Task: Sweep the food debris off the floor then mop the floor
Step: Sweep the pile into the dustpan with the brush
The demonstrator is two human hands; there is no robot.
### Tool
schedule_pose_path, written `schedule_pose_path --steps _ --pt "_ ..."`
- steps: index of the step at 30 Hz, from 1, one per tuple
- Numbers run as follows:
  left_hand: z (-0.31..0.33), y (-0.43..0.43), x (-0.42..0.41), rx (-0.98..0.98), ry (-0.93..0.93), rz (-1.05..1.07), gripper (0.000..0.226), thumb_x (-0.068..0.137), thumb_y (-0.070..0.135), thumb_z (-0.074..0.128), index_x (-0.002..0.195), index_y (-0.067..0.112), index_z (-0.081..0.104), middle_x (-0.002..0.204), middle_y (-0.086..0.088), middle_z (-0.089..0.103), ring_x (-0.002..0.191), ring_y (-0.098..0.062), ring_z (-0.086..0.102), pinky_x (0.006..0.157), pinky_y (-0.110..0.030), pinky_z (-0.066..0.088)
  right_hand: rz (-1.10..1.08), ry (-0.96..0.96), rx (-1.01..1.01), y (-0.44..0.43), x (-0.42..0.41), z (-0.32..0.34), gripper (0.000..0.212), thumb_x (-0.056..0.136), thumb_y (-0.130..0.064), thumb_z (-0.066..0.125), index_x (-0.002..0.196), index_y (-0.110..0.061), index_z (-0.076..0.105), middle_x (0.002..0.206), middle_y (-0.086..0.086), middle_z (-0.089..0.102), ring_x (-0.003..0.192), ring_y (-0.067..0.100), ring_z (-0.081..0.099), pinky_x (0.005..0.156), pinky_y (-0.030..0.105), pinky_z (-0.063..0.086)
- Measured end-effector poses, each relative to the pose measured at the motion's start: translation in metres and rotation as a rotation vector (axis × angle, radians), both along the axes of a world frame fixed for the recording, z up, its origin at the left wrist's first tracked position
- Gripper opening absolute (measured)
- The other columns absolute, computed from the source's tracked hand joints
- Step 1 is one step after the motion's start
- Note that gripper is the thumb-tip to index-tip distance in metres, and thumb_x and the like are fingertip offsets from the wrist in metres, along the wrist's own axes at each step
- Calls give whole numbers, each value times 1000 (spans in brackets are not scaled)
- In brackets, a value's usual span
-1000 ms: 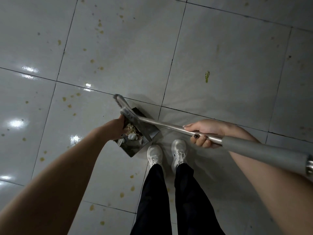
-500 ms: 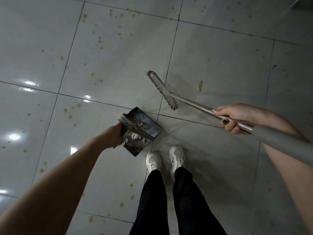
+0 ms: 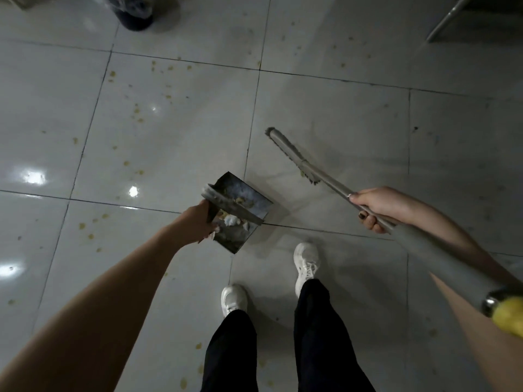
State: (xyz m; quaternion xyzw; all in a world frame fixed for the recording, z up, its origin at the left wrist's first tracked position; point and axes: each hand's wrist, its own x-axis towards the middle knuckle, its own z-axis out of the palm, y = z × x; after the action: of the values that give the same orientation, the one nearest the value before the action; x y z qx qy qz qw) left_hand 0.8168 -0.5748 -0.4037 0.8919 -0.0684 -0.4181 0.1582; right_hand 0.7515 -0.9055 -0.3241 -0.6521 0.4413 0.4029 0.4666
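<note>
the left hand (image 3: 198,222) grips the dustpan (image 3: 249,199) at its near edge, with the fingers wrapped out of sight behind the dark metal. the pan sits just ahead of the feet, one corner pointing away from the person. a grey bar crosses it from upper left to lower right. whether the pan touches the floor (image 3: 339,108) cannot be told. debris (image 3: 230,220) lies inside it: a pale lump near the hand and some yellow bits further up.

the right hand (image 3: 373,206) is clenched round the broom (image 3: 331,183), with the thumb and a dark-nailed finger closed over the thin metal shaft. the shaft thickens toward the person and ends in a yellow cap (image 3: 509,318) at the lower right. the brush head (image 3: 291,152) is out to the right of the pan and well apart from it, slanting across a tile. a small yellowish scrap (image 3: 301,174) lies right by its near end.

yellow spots (image 3: 137,111) are scattered across the glossy tiles, mostly to the left and ahead of the pan, and a few lie by the legs. white shoes (image 3: 305,264) and black trousers (image 3: 319,335) show below. a dark bin (image 3: 133,12) with a plastic liner stands at the top edge, and a metal leg (image 3: 447,18) slants in the top right corner.
</note>
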Motion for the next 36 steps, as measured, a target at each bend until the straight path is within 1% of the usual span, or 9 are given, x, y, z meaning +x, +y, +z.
schedule_pose_path --steps 3,7,9,14,19,23,27,33,36 --pt "-1 -35 16 32 -5 -2 40 89 17 55 124 5 38 75 0 55 64 -17 56 53 -25 46 -26 -30 -32 -38 15 -8 24 100 -24 41 120 -12 48 62 5 38 18 3 33 29 8 33" --pt "-5 -87 38 75 4 -60 39 90 15 53 124 5 37 80 -4 56 70 -21 59 65 -33 51 -56 -11 -41 -89 39 -20 27 99 -25 42 122 -12 47 63 5 38 18 3 33 30 8 33" --pt "-9 -116 50 87 19 -94 37 91 16 52 123 5 38 78 -3 55 70 -21 58 65 -31 50 -65 -6 -31 -114 49 -26 30 99 -25 42 125 -10 46 63 4 38 18 3 33 30 7 33" --pt "-22 -173 70 156 71 -201 46 92 19 51 131 5 33 102 -14 62 88 -27 62 74 -32 51 -74 -15 -17 -146 61 -44 32 99 -24 44 122 -4 50 62 6 39 20 4 33 31 9 34" --pt "-41 -208 93 227 84 -240 46 91 18 51 132 6 35 100 -12 61 78 -21 56 63 -27 44 -93 -36 -11 -157 70 -65 22 98 -26 44 110 -12 55 63 6 41 21 4 34 32 11 34" --pt "-56 -224 107 291 92 -290 53 90 20 49 136 4 30 109 -14 61 91 -27 59 71 -31 46 -59 -76 -34 -165 74 -80 19 97 -26 45 105 -13 56 62 7 45 22 5 38 33 14 37" --pt "-69 -235 129 297 147 -273 60 92 19 49 142 6 19 91 -8 57 80 -22 55 73 -32 49 -51 -109 -69 -176 86 -99 21 97 -27 44 104 -11 56 60 8 44 22 8 38 33 15 37" --pt "-79 -244 150 263 128 -302 64 93 19 48 145 6 12 108 -13 61 89 -28 59 76 -36 48 -115 -37 -10 -171 99 -113 19 100 -29 37 104 -19 54 62 7 42 23 7 37 31 14 35" --pt "-83 -242 151 255 143 -287 66 93 20 50 145 9 10 88 -7 59 78 -24 57 72 -35 50 -170 69 122 -148 98 -113 14 102 -27 34 105 -24 47 64 6 36 22 5 32 30 10 32"
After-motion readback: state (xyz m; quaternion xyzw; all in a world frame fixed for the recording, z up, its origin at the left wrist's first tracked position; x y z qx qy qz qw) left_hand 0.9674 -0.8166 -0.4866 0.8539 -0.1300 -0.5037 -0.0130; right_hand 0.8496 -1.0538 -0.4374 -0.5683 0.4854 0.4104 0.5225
